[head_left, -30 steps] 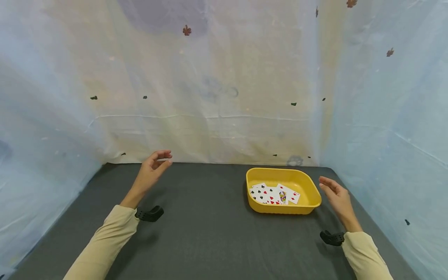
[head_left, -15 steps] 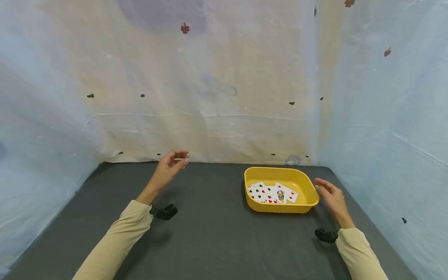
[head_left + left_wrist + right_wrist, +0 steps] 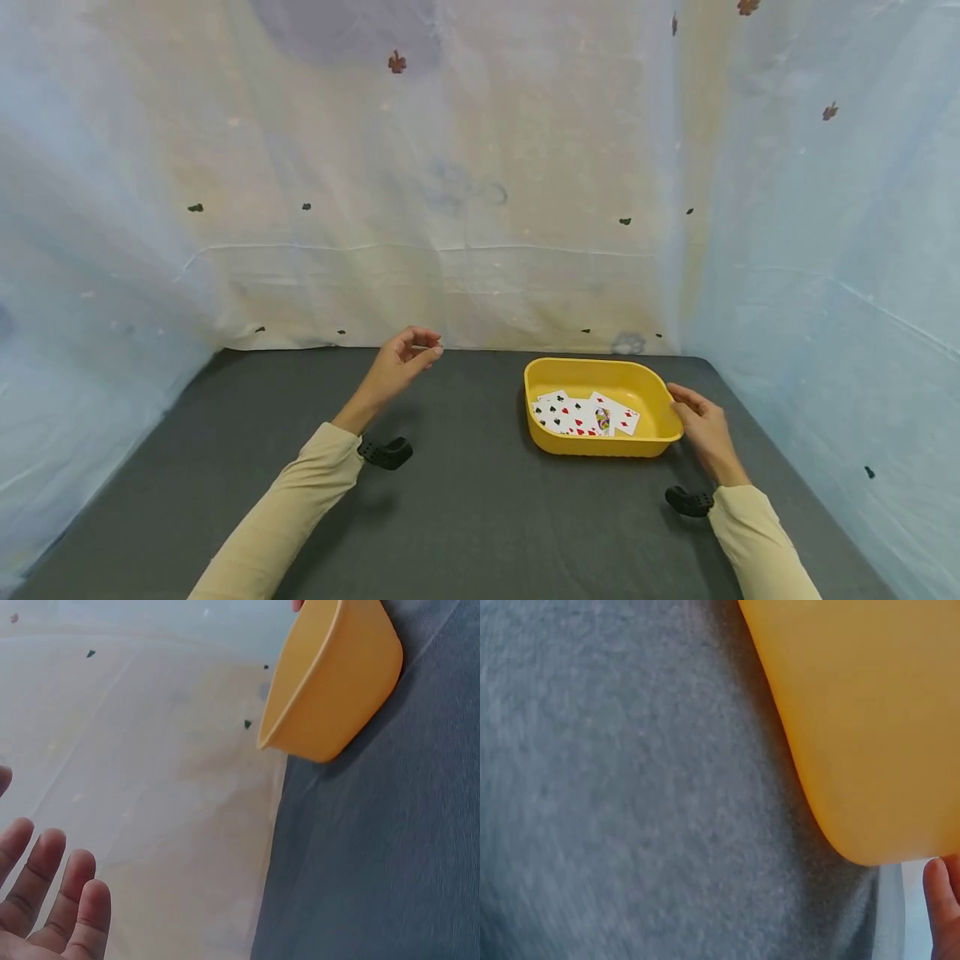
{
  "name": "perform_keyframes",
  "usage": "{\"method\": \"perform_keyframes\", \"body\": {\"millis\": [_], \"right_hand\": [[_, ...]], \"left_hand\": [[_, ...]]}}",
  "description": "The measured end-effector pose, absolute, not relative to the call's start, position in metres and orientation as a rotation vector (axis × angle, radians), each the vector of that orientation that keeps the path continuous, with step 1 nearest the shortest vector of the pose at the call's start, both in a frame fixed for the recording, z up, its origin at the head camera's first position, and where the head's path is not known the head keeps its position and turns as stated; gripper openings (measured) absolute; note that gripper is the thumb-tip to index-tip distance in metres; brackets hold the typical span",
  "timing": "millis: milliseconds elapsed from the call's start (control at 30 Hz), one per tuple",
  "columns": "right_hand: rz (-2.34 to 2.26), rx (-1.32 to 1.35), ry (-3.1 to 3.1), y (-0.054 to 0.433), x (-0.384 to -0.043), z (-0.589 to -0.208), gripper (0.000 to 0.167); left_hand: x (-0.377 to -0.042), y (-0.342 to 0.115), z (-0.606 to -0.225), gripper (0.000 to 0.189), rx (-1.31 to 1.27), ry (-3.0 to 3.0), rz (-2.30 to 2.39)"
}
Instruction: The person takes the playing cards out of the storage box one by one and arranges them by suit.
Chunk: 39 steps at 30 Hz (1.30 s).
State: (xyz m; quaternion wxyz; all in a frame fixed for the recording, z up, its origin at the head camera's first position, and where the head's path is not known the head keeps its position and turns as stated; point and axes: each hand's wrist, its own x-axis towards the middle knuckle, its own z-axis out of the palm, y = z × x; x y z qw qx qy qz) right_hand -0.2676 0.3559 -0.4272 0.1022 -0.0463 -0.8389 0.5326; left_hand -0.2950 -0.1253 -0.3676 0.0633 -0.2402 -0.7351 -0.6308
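Observation:
A yellow plastic tub (image 3: 600, 447) stands on the dark table, right of the middle in the head view. Several playing cards (image 3: 573, 415) lie face up in it, spades, hearts and diamonds among them. My right hand (image 3: 705, 429) is at the tub's right end, fingertips right at the rim. In the right wrist view, fingers (image 3: 939, 892) meet the tub's edge at the lower right. Left of the tub, my left hand (image 3: 397, 367) hovers over the table with nothing in it. Its fingers (image 3: 79, 885) are spread and slightly bent in the left wrist view.
A dark grey cloth (image 3: 480, 517) covers the table. Pale printed curtains (image 3: 465, 167) hang at the back and on both sides, close behind the tub. A black band (image 3: 386, 454) sits on each wrist.
My left hand has moved right across the table toward the tub. My right hand has shifted left until its fingertips reach the rim. The tub and cards stay in place.

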Motion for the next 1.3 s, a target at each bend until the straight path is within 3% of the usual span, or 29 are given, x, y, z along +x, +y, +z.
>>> {"method": "perform_keyframes", "body": {"millis": [333,767,1300], "right_hand": [[1.84,-0.305,-2.272,0.347,-0.275,-0.433,0.046],[1.827,-0.398,-2.123,0.335,-0.276,-0.44,0.042],[1.749,-0.4,-2.127,0.332,-0.278,-0.446,0.042]], "left_hand": [[-0.303,-0.087,-0.373,0.029,-0.78,-2.242,-1.955],[-0.31,-0.048,-0.37,0.034,-0.763,-2.438,-1.912],[-0.316,0.006,-0.361,0.043,-1.069,-2.741,-1.09]]}}
